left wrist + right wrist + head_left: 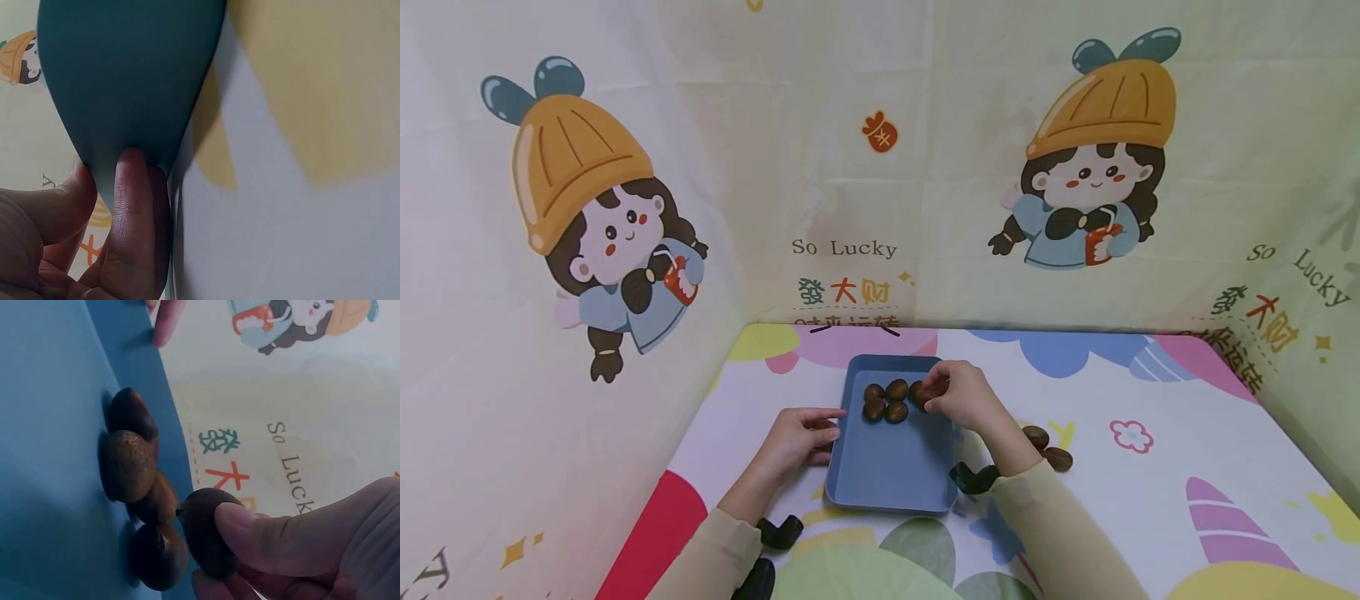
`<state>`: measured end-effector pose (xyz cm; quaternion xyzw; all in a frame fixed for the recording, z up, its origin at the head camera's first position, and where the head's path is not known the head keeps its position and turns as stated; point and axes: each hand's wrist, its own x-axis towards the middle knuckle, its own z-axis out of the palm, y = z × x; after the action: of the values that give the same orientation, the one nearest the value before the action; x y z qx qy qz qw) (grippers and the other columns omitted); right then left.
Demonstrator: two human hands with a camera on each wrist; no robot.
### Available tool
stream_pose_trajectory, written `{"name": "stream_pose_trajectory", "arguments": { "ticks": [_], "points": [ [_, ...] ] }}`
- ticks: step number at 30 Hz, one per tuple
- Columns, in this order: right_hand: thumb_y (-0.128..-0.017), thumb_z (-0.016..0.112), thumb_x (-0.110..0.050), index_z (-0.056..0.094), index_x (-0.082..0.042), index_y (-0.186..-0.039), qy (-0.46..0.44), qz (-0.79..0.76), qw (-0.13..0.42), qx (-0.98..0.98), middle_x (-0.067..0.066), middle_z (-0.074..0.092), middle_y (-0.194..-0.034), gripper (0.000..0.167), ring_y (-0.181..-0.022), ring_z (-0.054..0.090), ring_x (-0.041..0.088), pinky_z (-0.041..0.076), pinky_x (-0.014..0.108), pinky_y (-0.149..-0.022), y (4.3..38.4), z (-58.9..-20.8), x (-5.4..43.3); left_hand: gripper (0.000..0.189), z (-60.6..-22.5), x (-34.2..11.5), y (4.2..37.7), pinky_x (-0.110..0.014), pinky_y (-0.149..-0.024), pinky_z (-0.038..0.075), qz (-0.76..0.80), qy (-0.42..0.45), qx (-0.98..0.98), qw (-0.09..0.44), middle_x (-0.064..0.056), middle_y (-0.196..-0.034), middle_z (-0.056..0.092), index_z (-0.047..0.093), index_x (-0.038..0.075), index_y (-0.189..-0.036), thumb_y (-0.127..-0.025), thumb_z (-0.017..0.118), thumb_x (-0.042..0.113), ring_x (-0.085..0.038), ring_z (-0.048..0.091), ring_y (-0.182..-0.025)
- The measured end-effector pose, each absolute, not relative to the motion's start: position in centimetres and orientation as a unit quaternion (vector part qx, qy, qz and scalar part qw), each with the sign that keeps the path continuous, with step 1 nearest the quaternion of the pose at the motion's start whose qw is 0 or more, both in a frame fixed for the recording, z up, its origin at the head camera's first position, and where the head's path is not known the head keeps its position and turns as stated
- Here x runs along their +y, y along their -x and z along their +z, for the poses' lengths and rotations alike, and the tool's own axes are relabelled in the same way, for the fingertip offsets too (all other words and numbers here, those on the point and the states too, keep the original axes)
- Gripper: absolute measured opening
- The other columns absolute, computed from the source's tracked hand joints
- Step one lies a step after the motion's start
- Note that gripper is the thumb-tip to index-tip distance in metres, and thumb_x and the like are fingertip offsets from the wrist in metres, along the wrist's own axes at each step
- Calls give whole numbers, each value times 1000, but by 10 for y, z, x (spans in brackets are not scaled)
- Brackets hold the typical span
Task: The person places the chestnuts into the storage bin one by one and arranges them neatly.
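Several brown chestnuts (897, 412) lie in two short rows near the far end of a blue rectangular tray (891, 475). Over the tray's far right part, my right hand (958, 396) pinches one chestnut (209, 531) between thumb and fingers, close beside the others. The right wrist view shows that held chestnut next to a dark one (157, 556) on the tray floor. My left hand (797, 437) rests at the tray's left side. Its fingers (132, 212) lie fairly straight against the outer wall in the left wrist view.
More loose chestnuts (1058, 458) lie on the table to the right of the tray, partly behind my right forearm. A colourful printed cloth (1075, 533) covers the table. Cartoon-printed curtains (955, 208) stand behind and at the sides.
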<state>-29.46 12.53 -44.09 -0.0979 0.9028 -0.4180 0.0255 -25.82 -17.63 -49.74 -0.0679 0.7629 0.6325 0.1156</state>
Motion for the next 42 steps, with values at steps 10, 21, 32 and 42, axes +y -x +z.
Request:
{"name": "stream_pose_trajectory", "arguments": {
  "ticks": [10, 21, 32, 42],
  "points": [
    [-79, 91, -2, 75, -13, -91, 117, -342, 11, 932, 0, 73, -86, 23, -82, 63, 17, 57, 34, -74, 300, -451, 112, 33, -498, -178, 257, -35, -66, 68, 630, 61, 765, 122, -15, -106, 74, 78, 4, -129, -97, 75, -2, -16, 74, -75],
    [-78, 92, -2, 74, -14, -88, 115, -286, 12, 951, 1, 69, -84, 24, -81, 60, 20, 54, 35, -72, 300, -447, 103, 32, -496, -177, 258, -36, -67, 68, 630, 67, 765, 119, -14, -104, 74, 80, 7, -127, -96, 76, -1, -17, 75, -74],
    [-77, 92, -2, 74, -14, -85, 118, -259, 15, 959, -1, 70, -83, 24, -80, 60, 20, 56, 36, -73, 302, -448, 98, 32, -496, -178, 259, -36, -66, 68, 633, 67, 762, 121, -13, -103, 74, 80, 7, -127, -96, 76, -2, -16, 74, -73],
    [-77, 91, -1, 75, -15, -84, 133, -236, 17, 962, -1, 71, -81, 22, -77, 60, 20, 56, 35, -72, 305, -449, 98, 33, -497, -179, 260, -36, -66, 68, 630, 65, 764, 121, -14, -105, 75, 80, 7, -127, -96, 76, -2, -16, 75, -73]
  ]
}}
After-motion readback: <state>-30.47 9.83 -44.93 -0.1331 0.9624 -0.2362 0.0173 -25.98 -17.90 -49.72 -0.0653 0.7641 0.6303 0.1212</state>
